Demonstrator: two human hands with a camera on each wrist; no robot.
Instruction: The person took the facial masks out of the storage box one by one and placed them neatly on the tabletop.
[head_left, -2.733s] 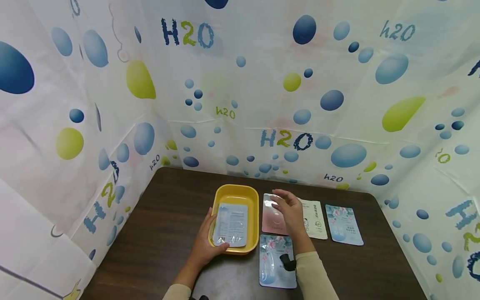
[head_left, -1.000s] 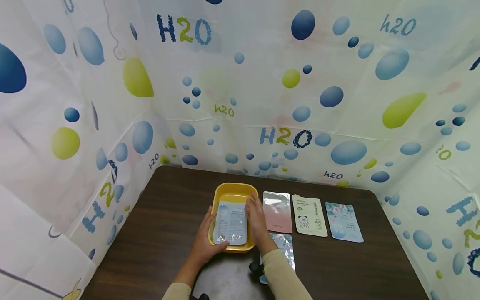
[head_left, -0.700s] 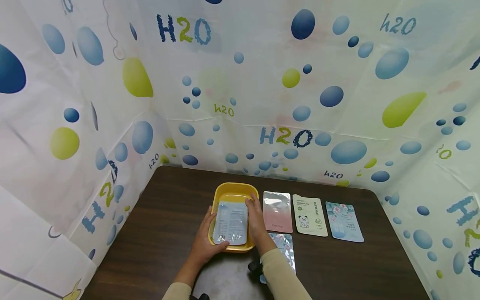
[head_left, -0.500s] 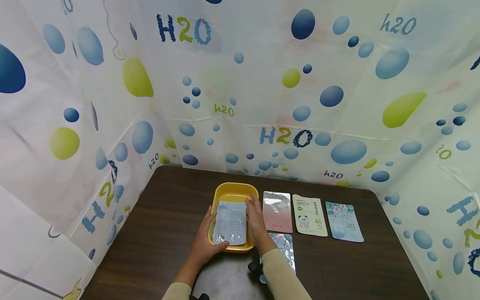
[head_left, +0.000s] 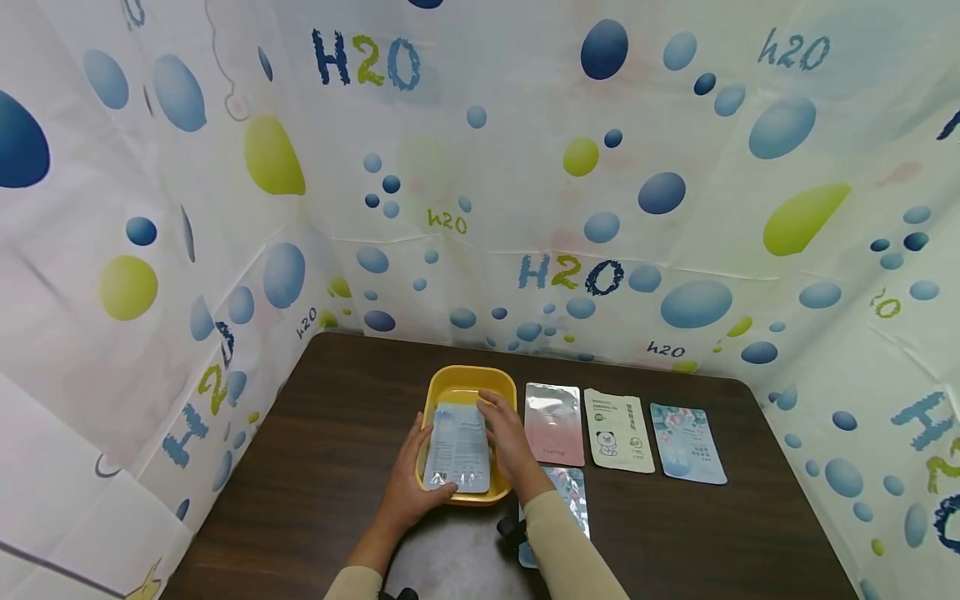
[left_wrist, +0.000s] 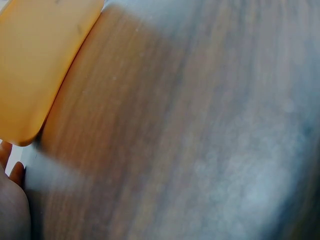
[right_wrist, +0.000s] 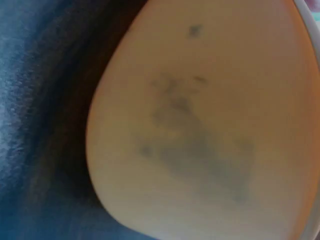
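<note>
In the head view, a yellow tray (head_left: 474,375) holds a silvery face mask packet (head_left: 459,446), lying with its printed back up. My left hand (head_left: 411,483) grips the tray at its near left side, the thumb over the front rim by the packet's lower corner. My right hand (head_left: 512,437) is over the tray's right side, fingers loosely extended at the packet's right edge, which they partly cover. Whether they press on it is hard to see. The left wrist view catches the tray's side (left_wrist: 40,65) and some left fingers; the right wrist view, the tray's wall (right_wrist: 200,150).
To the tray's right lie a pink packet (head_left: 553,425), a cream packet with a bear (head_left: 618,429) and a blue floral packet (head_left: 687,444). Another floral packet (head_left: 570,492) is partly under the right forearm. A patterned curtain hangs behind the dark wooden table (head_left: 337,400).
My right hand came from above the pink and cream packets to the tray's right rim, then shifted left over the packet. The packet has moved slightly left. The left hand stayed on the tray.
</note>
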